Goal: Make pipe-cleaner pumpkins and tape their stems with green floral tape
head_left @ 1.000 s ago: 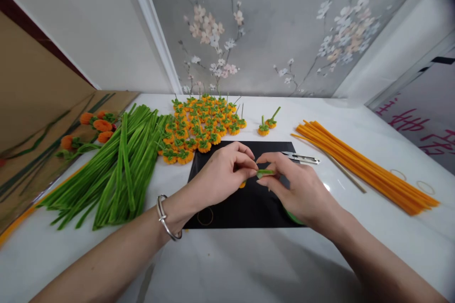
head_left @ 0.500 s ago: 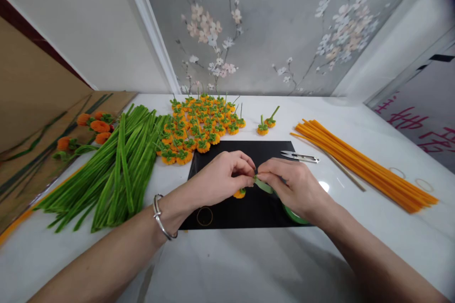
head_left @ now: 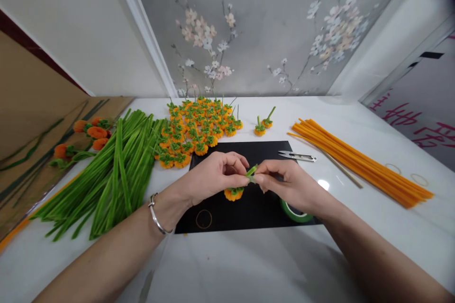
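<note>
My left hand (head_left: 218, 177) is pinched on the green stem (head_left: 251, 170) of an orange pipe-cleaner flower (head_left: 233, 194), which hangs head down below the fingers. My right hand (head_left: 289, 184) meets it fingertip to fingertip at that stem, closed on a short bit of pale green floral tape (head_left: 251, 179). Both hands are above a black mat (head_left: 241, 220). Partly hidden beneath my right wrist lies a green tape roll (head_left: 298, 216). Thread snips (head_left: 297, 156) rest at the mat's upper right edge.
Many finished orange flowers (head_left: 195, 125) crowd behind the mat, with two more flowers (head_left: 260, 129) apart. Green pipe cleaners (head_left: 106, 175) are heaped at left, orange ones (head_left: 362, 161) at right beside a thin stick (head_left: 343, 170). A rubber band (head_left: 204, 219) lies on the mat.
The flower has shifted slightly left and shows more of its head. The green stem now shows between my fingers, and the longer tape strip below my right hand is out of sight.
</note>
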`<state>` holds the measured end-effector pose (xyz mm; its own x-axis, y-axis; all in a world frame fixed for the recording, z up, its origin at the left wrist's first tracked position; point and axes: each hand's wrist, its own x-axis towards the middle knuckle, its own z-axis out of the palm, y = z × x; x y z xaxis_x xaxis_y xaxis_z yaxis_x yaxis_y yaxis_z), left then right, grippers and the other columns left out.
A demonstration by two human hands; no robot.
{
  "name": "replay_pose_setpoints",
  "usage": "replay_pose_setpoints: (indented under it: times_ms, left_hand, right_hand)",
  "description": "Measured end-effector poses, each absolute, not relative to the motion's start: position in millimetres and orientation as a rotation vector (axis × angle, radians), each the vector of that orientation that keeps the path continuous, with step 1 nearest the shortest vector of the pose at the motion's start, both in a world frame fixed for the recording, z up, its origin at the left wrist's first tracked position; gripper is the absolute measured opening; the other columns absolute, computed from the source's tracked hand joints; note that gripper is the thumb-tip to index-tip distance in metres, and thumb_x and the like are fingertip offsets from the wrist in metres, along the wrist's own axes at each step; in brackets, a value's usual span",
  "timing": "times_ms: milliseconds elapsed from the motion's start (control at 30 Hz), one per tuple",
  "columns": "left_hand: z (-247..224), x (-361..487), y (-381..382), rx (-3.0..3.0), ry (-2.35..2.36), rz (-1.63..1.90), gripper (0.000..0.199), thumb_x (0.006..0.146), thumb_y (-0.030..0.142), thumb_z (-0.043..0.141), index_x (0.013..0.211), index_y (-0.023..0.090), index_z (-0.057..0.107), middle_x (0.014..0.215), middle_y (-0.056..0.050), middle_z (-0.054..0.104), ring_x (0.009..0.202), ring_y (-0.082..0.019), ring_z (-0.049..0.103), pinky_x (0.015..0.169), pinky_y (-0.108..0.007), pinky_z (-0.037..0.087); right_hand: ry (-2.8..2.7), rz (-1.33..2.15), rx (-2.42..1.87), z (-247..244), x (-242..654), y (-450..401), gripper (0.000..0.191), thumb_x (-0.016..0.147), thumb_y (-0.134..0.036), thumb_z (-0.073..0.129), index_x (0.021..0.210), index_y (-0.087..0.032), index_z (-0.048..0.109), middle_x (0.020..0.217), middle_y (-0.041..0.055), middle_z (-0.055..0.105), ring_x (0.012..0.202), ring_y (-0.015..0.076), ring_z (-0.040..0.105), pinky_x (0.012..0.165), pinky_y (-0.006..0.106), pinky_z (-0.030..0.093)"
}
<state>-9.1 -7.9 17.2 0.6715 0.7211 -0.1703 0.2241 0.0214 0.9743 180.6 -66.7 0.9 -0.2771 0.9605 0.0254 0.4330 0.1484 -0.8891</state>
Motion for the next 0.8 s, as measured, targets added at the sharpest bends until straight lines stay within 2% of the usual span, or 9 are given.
replay_pose_setpoints:
  times_ms: [200,367,500,600,700,800]
  left_hand:
    - [12,-5,-10,1.285,0.759,0.492,0.021,0.066,0.02,0.076,0.061,0.013,0.056,0.079,0.001,0.054,0.063,-0.006,0.047,0.058,-0.02,0.038]
    - [8,-3,-11,1.205,0.798,0.463,0.017,0.069,0.024,0.076,0.075,0.013,0.065,0.075,-0.001,0.06,0.068,-0.009,0.054,0.062,-0.022,0.04]
    - [7,-4,-11,1.312,0.782,0.409,0.012,0.072,0.024,0.074,0.075,0.013,0.07,0.077,-0.003,0.061,0.075,-0.012,0.056,0.07,-0.025,0.043]
    - [7,-6,-9,1.328,0.779,0.502,0.01,0.071,0.022,0.074,0.065,0.015,0.07,0.082,-0.003,0.059,0.084,-0.012,0.055,0.075,-0.022,0.043]
    - [13,-10,-4,1.299,0.818,0.577,0.01,0.067,0.022,0.076,0.063,0.016,0.07,0.088,-0.003,0.057,0.089,-0.012,0.054,0.073,-0.02,0.044]
    - [23,-18,2,1.273,0.821,0.598,0.011,0.067,0.024,0.076,0.061,0.017,0.069,0.092,-0.005,0.058,0.093,-0.014,0.053,0.071,-0.02,0.046]
  right_hand:
    - [-1.76,1.101,-1.283,0,181,-66,0.017,0.088,-0.027,0.05,0.075,-0.019,0.058,0.066,-0.0015,0.059,0.063,0.0121,0.054,0.061,0.023,0.043]
    - [-1.794,1.041,-1.28,2,182,-66,0.018,0.088,-0.026,0.049,0.075,-0.018,0.058,0.066,-0.0012,0.057,0.063,0.012,0.052,0.059,0.023,0.042]
    - [-1.756,1.107,-1.278,3,180,-67,0.018,0.088,-0.026,0.05,0.073,-0.018,0.058,0.064,-0.0018,0.057,0.061,0.0113,0.052,0.058,0.023,0.042]
    - [-1.701,1.185,-1.291,6,183,-67,0.018,0.087,-0.027,0.052,0.073,-0.018,0.057,0.06,-0.0032,0.054,0.055,0.01,0.051,0.054,0.021,0.042]
    - [-1.684,1.261,-1.286,10,192,-66,0.02,0.087,-0.03,0.054,0.072,-0.017,0.057,0.058,-0.0034,0.053,0.053,0.0093,0.051,0.053,0.021,0.042]
    - [-1.691,1.319,-1.231,12,203,-65,0.024,0.089,-0.032,0.053,0.073,-0.016,0.06,0.062,-0.0009,0.059,0.058,0.0099,0.055,0.057,0.021,0.044]
